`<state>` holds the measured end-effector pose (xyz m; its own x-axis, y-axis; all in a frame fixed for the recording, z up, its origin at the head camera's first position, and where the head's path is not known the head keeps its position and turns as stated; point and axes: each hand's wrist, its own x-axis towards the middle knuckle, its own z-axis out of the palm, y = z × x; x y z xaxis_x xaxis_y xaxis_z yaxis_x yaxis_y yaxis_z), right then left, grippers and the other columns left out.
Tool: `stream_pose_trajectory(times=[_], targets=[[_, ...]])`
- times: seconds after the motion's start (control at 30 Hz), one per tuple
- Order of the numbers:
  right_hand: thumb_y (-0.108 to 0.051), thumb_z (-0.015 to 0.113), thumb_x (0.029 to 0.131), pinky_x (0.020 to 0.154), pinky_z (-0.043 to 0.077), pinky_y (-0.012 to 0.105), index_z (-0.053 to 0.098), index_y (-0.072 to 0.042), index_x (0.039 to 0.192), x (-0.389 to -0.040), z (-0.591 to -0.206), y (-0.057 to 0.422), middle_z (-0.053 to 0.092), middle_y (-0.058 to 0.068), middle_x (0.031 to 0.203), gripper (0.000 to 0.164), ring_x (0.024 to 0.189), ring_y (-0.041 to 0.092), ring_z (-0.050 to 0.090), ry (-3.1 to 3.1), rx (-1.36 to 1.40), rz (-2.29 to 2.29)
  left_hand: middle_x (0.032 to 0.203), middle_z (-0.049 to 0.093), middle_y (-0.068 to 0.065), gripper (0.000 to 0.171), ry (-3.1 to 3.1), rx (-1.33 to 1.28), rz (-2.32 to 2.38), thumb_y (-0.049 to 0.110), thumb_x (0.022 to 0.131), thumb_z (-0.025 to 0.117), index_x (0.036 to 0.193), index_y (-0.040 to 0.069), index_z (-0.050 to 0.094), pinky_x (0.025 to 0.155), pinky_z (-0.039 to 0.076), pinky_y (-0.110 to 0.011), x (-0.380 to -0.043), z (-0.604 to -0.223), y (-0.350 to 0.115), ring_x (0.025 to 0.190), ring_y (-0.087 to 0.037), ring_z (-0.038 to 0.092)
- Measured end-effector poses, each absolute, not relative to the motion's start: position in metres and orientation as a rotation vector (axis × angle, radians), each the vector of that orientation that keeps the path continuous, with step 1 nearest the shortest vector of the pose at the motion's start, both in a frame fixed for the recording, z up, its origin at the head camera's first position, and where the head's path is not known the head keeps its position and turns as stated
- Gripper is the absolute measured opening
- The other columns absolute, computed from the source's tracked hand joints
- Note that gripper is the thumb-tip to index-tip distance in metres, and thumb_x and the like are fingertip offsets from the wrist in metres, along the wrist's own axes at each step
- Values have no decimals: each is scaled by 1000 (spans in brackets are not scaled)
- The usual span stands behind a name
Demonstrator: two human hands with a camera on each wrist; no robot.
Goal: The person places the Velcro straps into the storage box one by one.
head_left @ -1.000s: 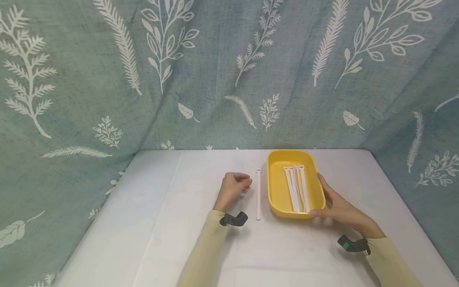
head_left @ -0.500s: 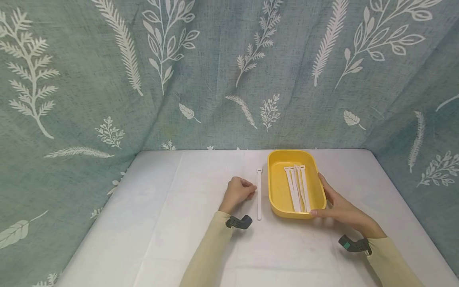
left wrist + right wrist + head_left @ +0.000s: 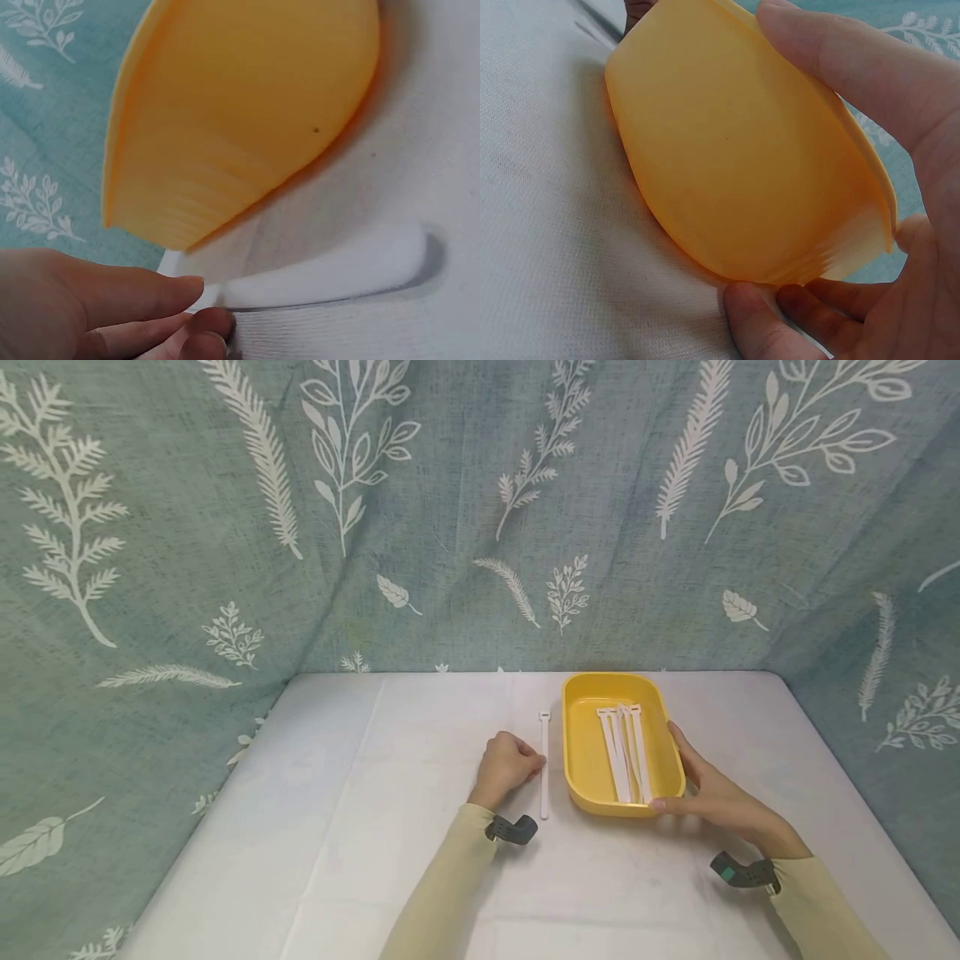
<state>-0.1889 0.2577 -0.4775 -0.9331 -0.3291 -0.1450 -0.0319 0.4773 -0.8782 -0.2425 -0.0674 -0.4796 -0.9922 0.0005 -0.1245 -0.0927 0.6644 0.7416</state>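
A white cable tie point(image 3: 544, 797) with a slotted head lies lengthwise on the white cloth, left of a yellow tray point(image 3: 587, 772). My left hand point(image 3: 508, 770) has its thumb and curled fingers at the tie's left edge, about midway along it. In the left wrist view, the tie point(image 3: 337, 270) runs out from between thumb and fingertips. My right hand point(image 3: 716, 802) grips the tray at its near right corner, thumb by the near rim and fingers along the side. Several more white cable ties point(image 3: 619, 760) lie side by side inside the tray.
White cloth point(image 3: 390, 827) covers the table. A blue-green curtain point(image 3: 450, 510) with white leaf prints hangs behind it and along both sides. Dark wrist cameras point(image 3: 512, 831) sit on both sleeves.
My left hand has moved right and slightly nearer, and its fingertips now meet the lone cable tie. The right hand and the tray have stayed in place.
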Motion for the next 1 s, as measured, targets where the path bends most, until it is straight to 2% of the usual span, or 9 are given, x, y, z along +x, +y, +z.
stream_pose_trajectory(times=[0.3,0.57,1.0], targets=[[-32,85,83,113,4,87,-19,-36,162,-186,-476,256,-11,10,176,131,158,53,-7,2452,-269,-1392,66,71,0,22,2830,-95,1141,27,81,87,75,8,77,51,48,-22,-236,-478,-61,59,-12,63],[-27,85,83,114,7,86,-17,-33,163,-188,-475,256,-7,14,175,130,157,55,-2,2447,-320,-1419,67,66,1,30,2912,-104,1003,32,80,89,69,11,70,52,46,-22,-234,-476,-53,60,-14,60],[-28,84,83,113,7,86,-18,-33,163,-189,-476,255,-9,13,175,130,158,54,-4,2441,-297,-1409,80,71,-5,18,2980,-56,949,23,83,83,79,8,74,58,51,-24,-235,-477,-53,65,-15,62]])
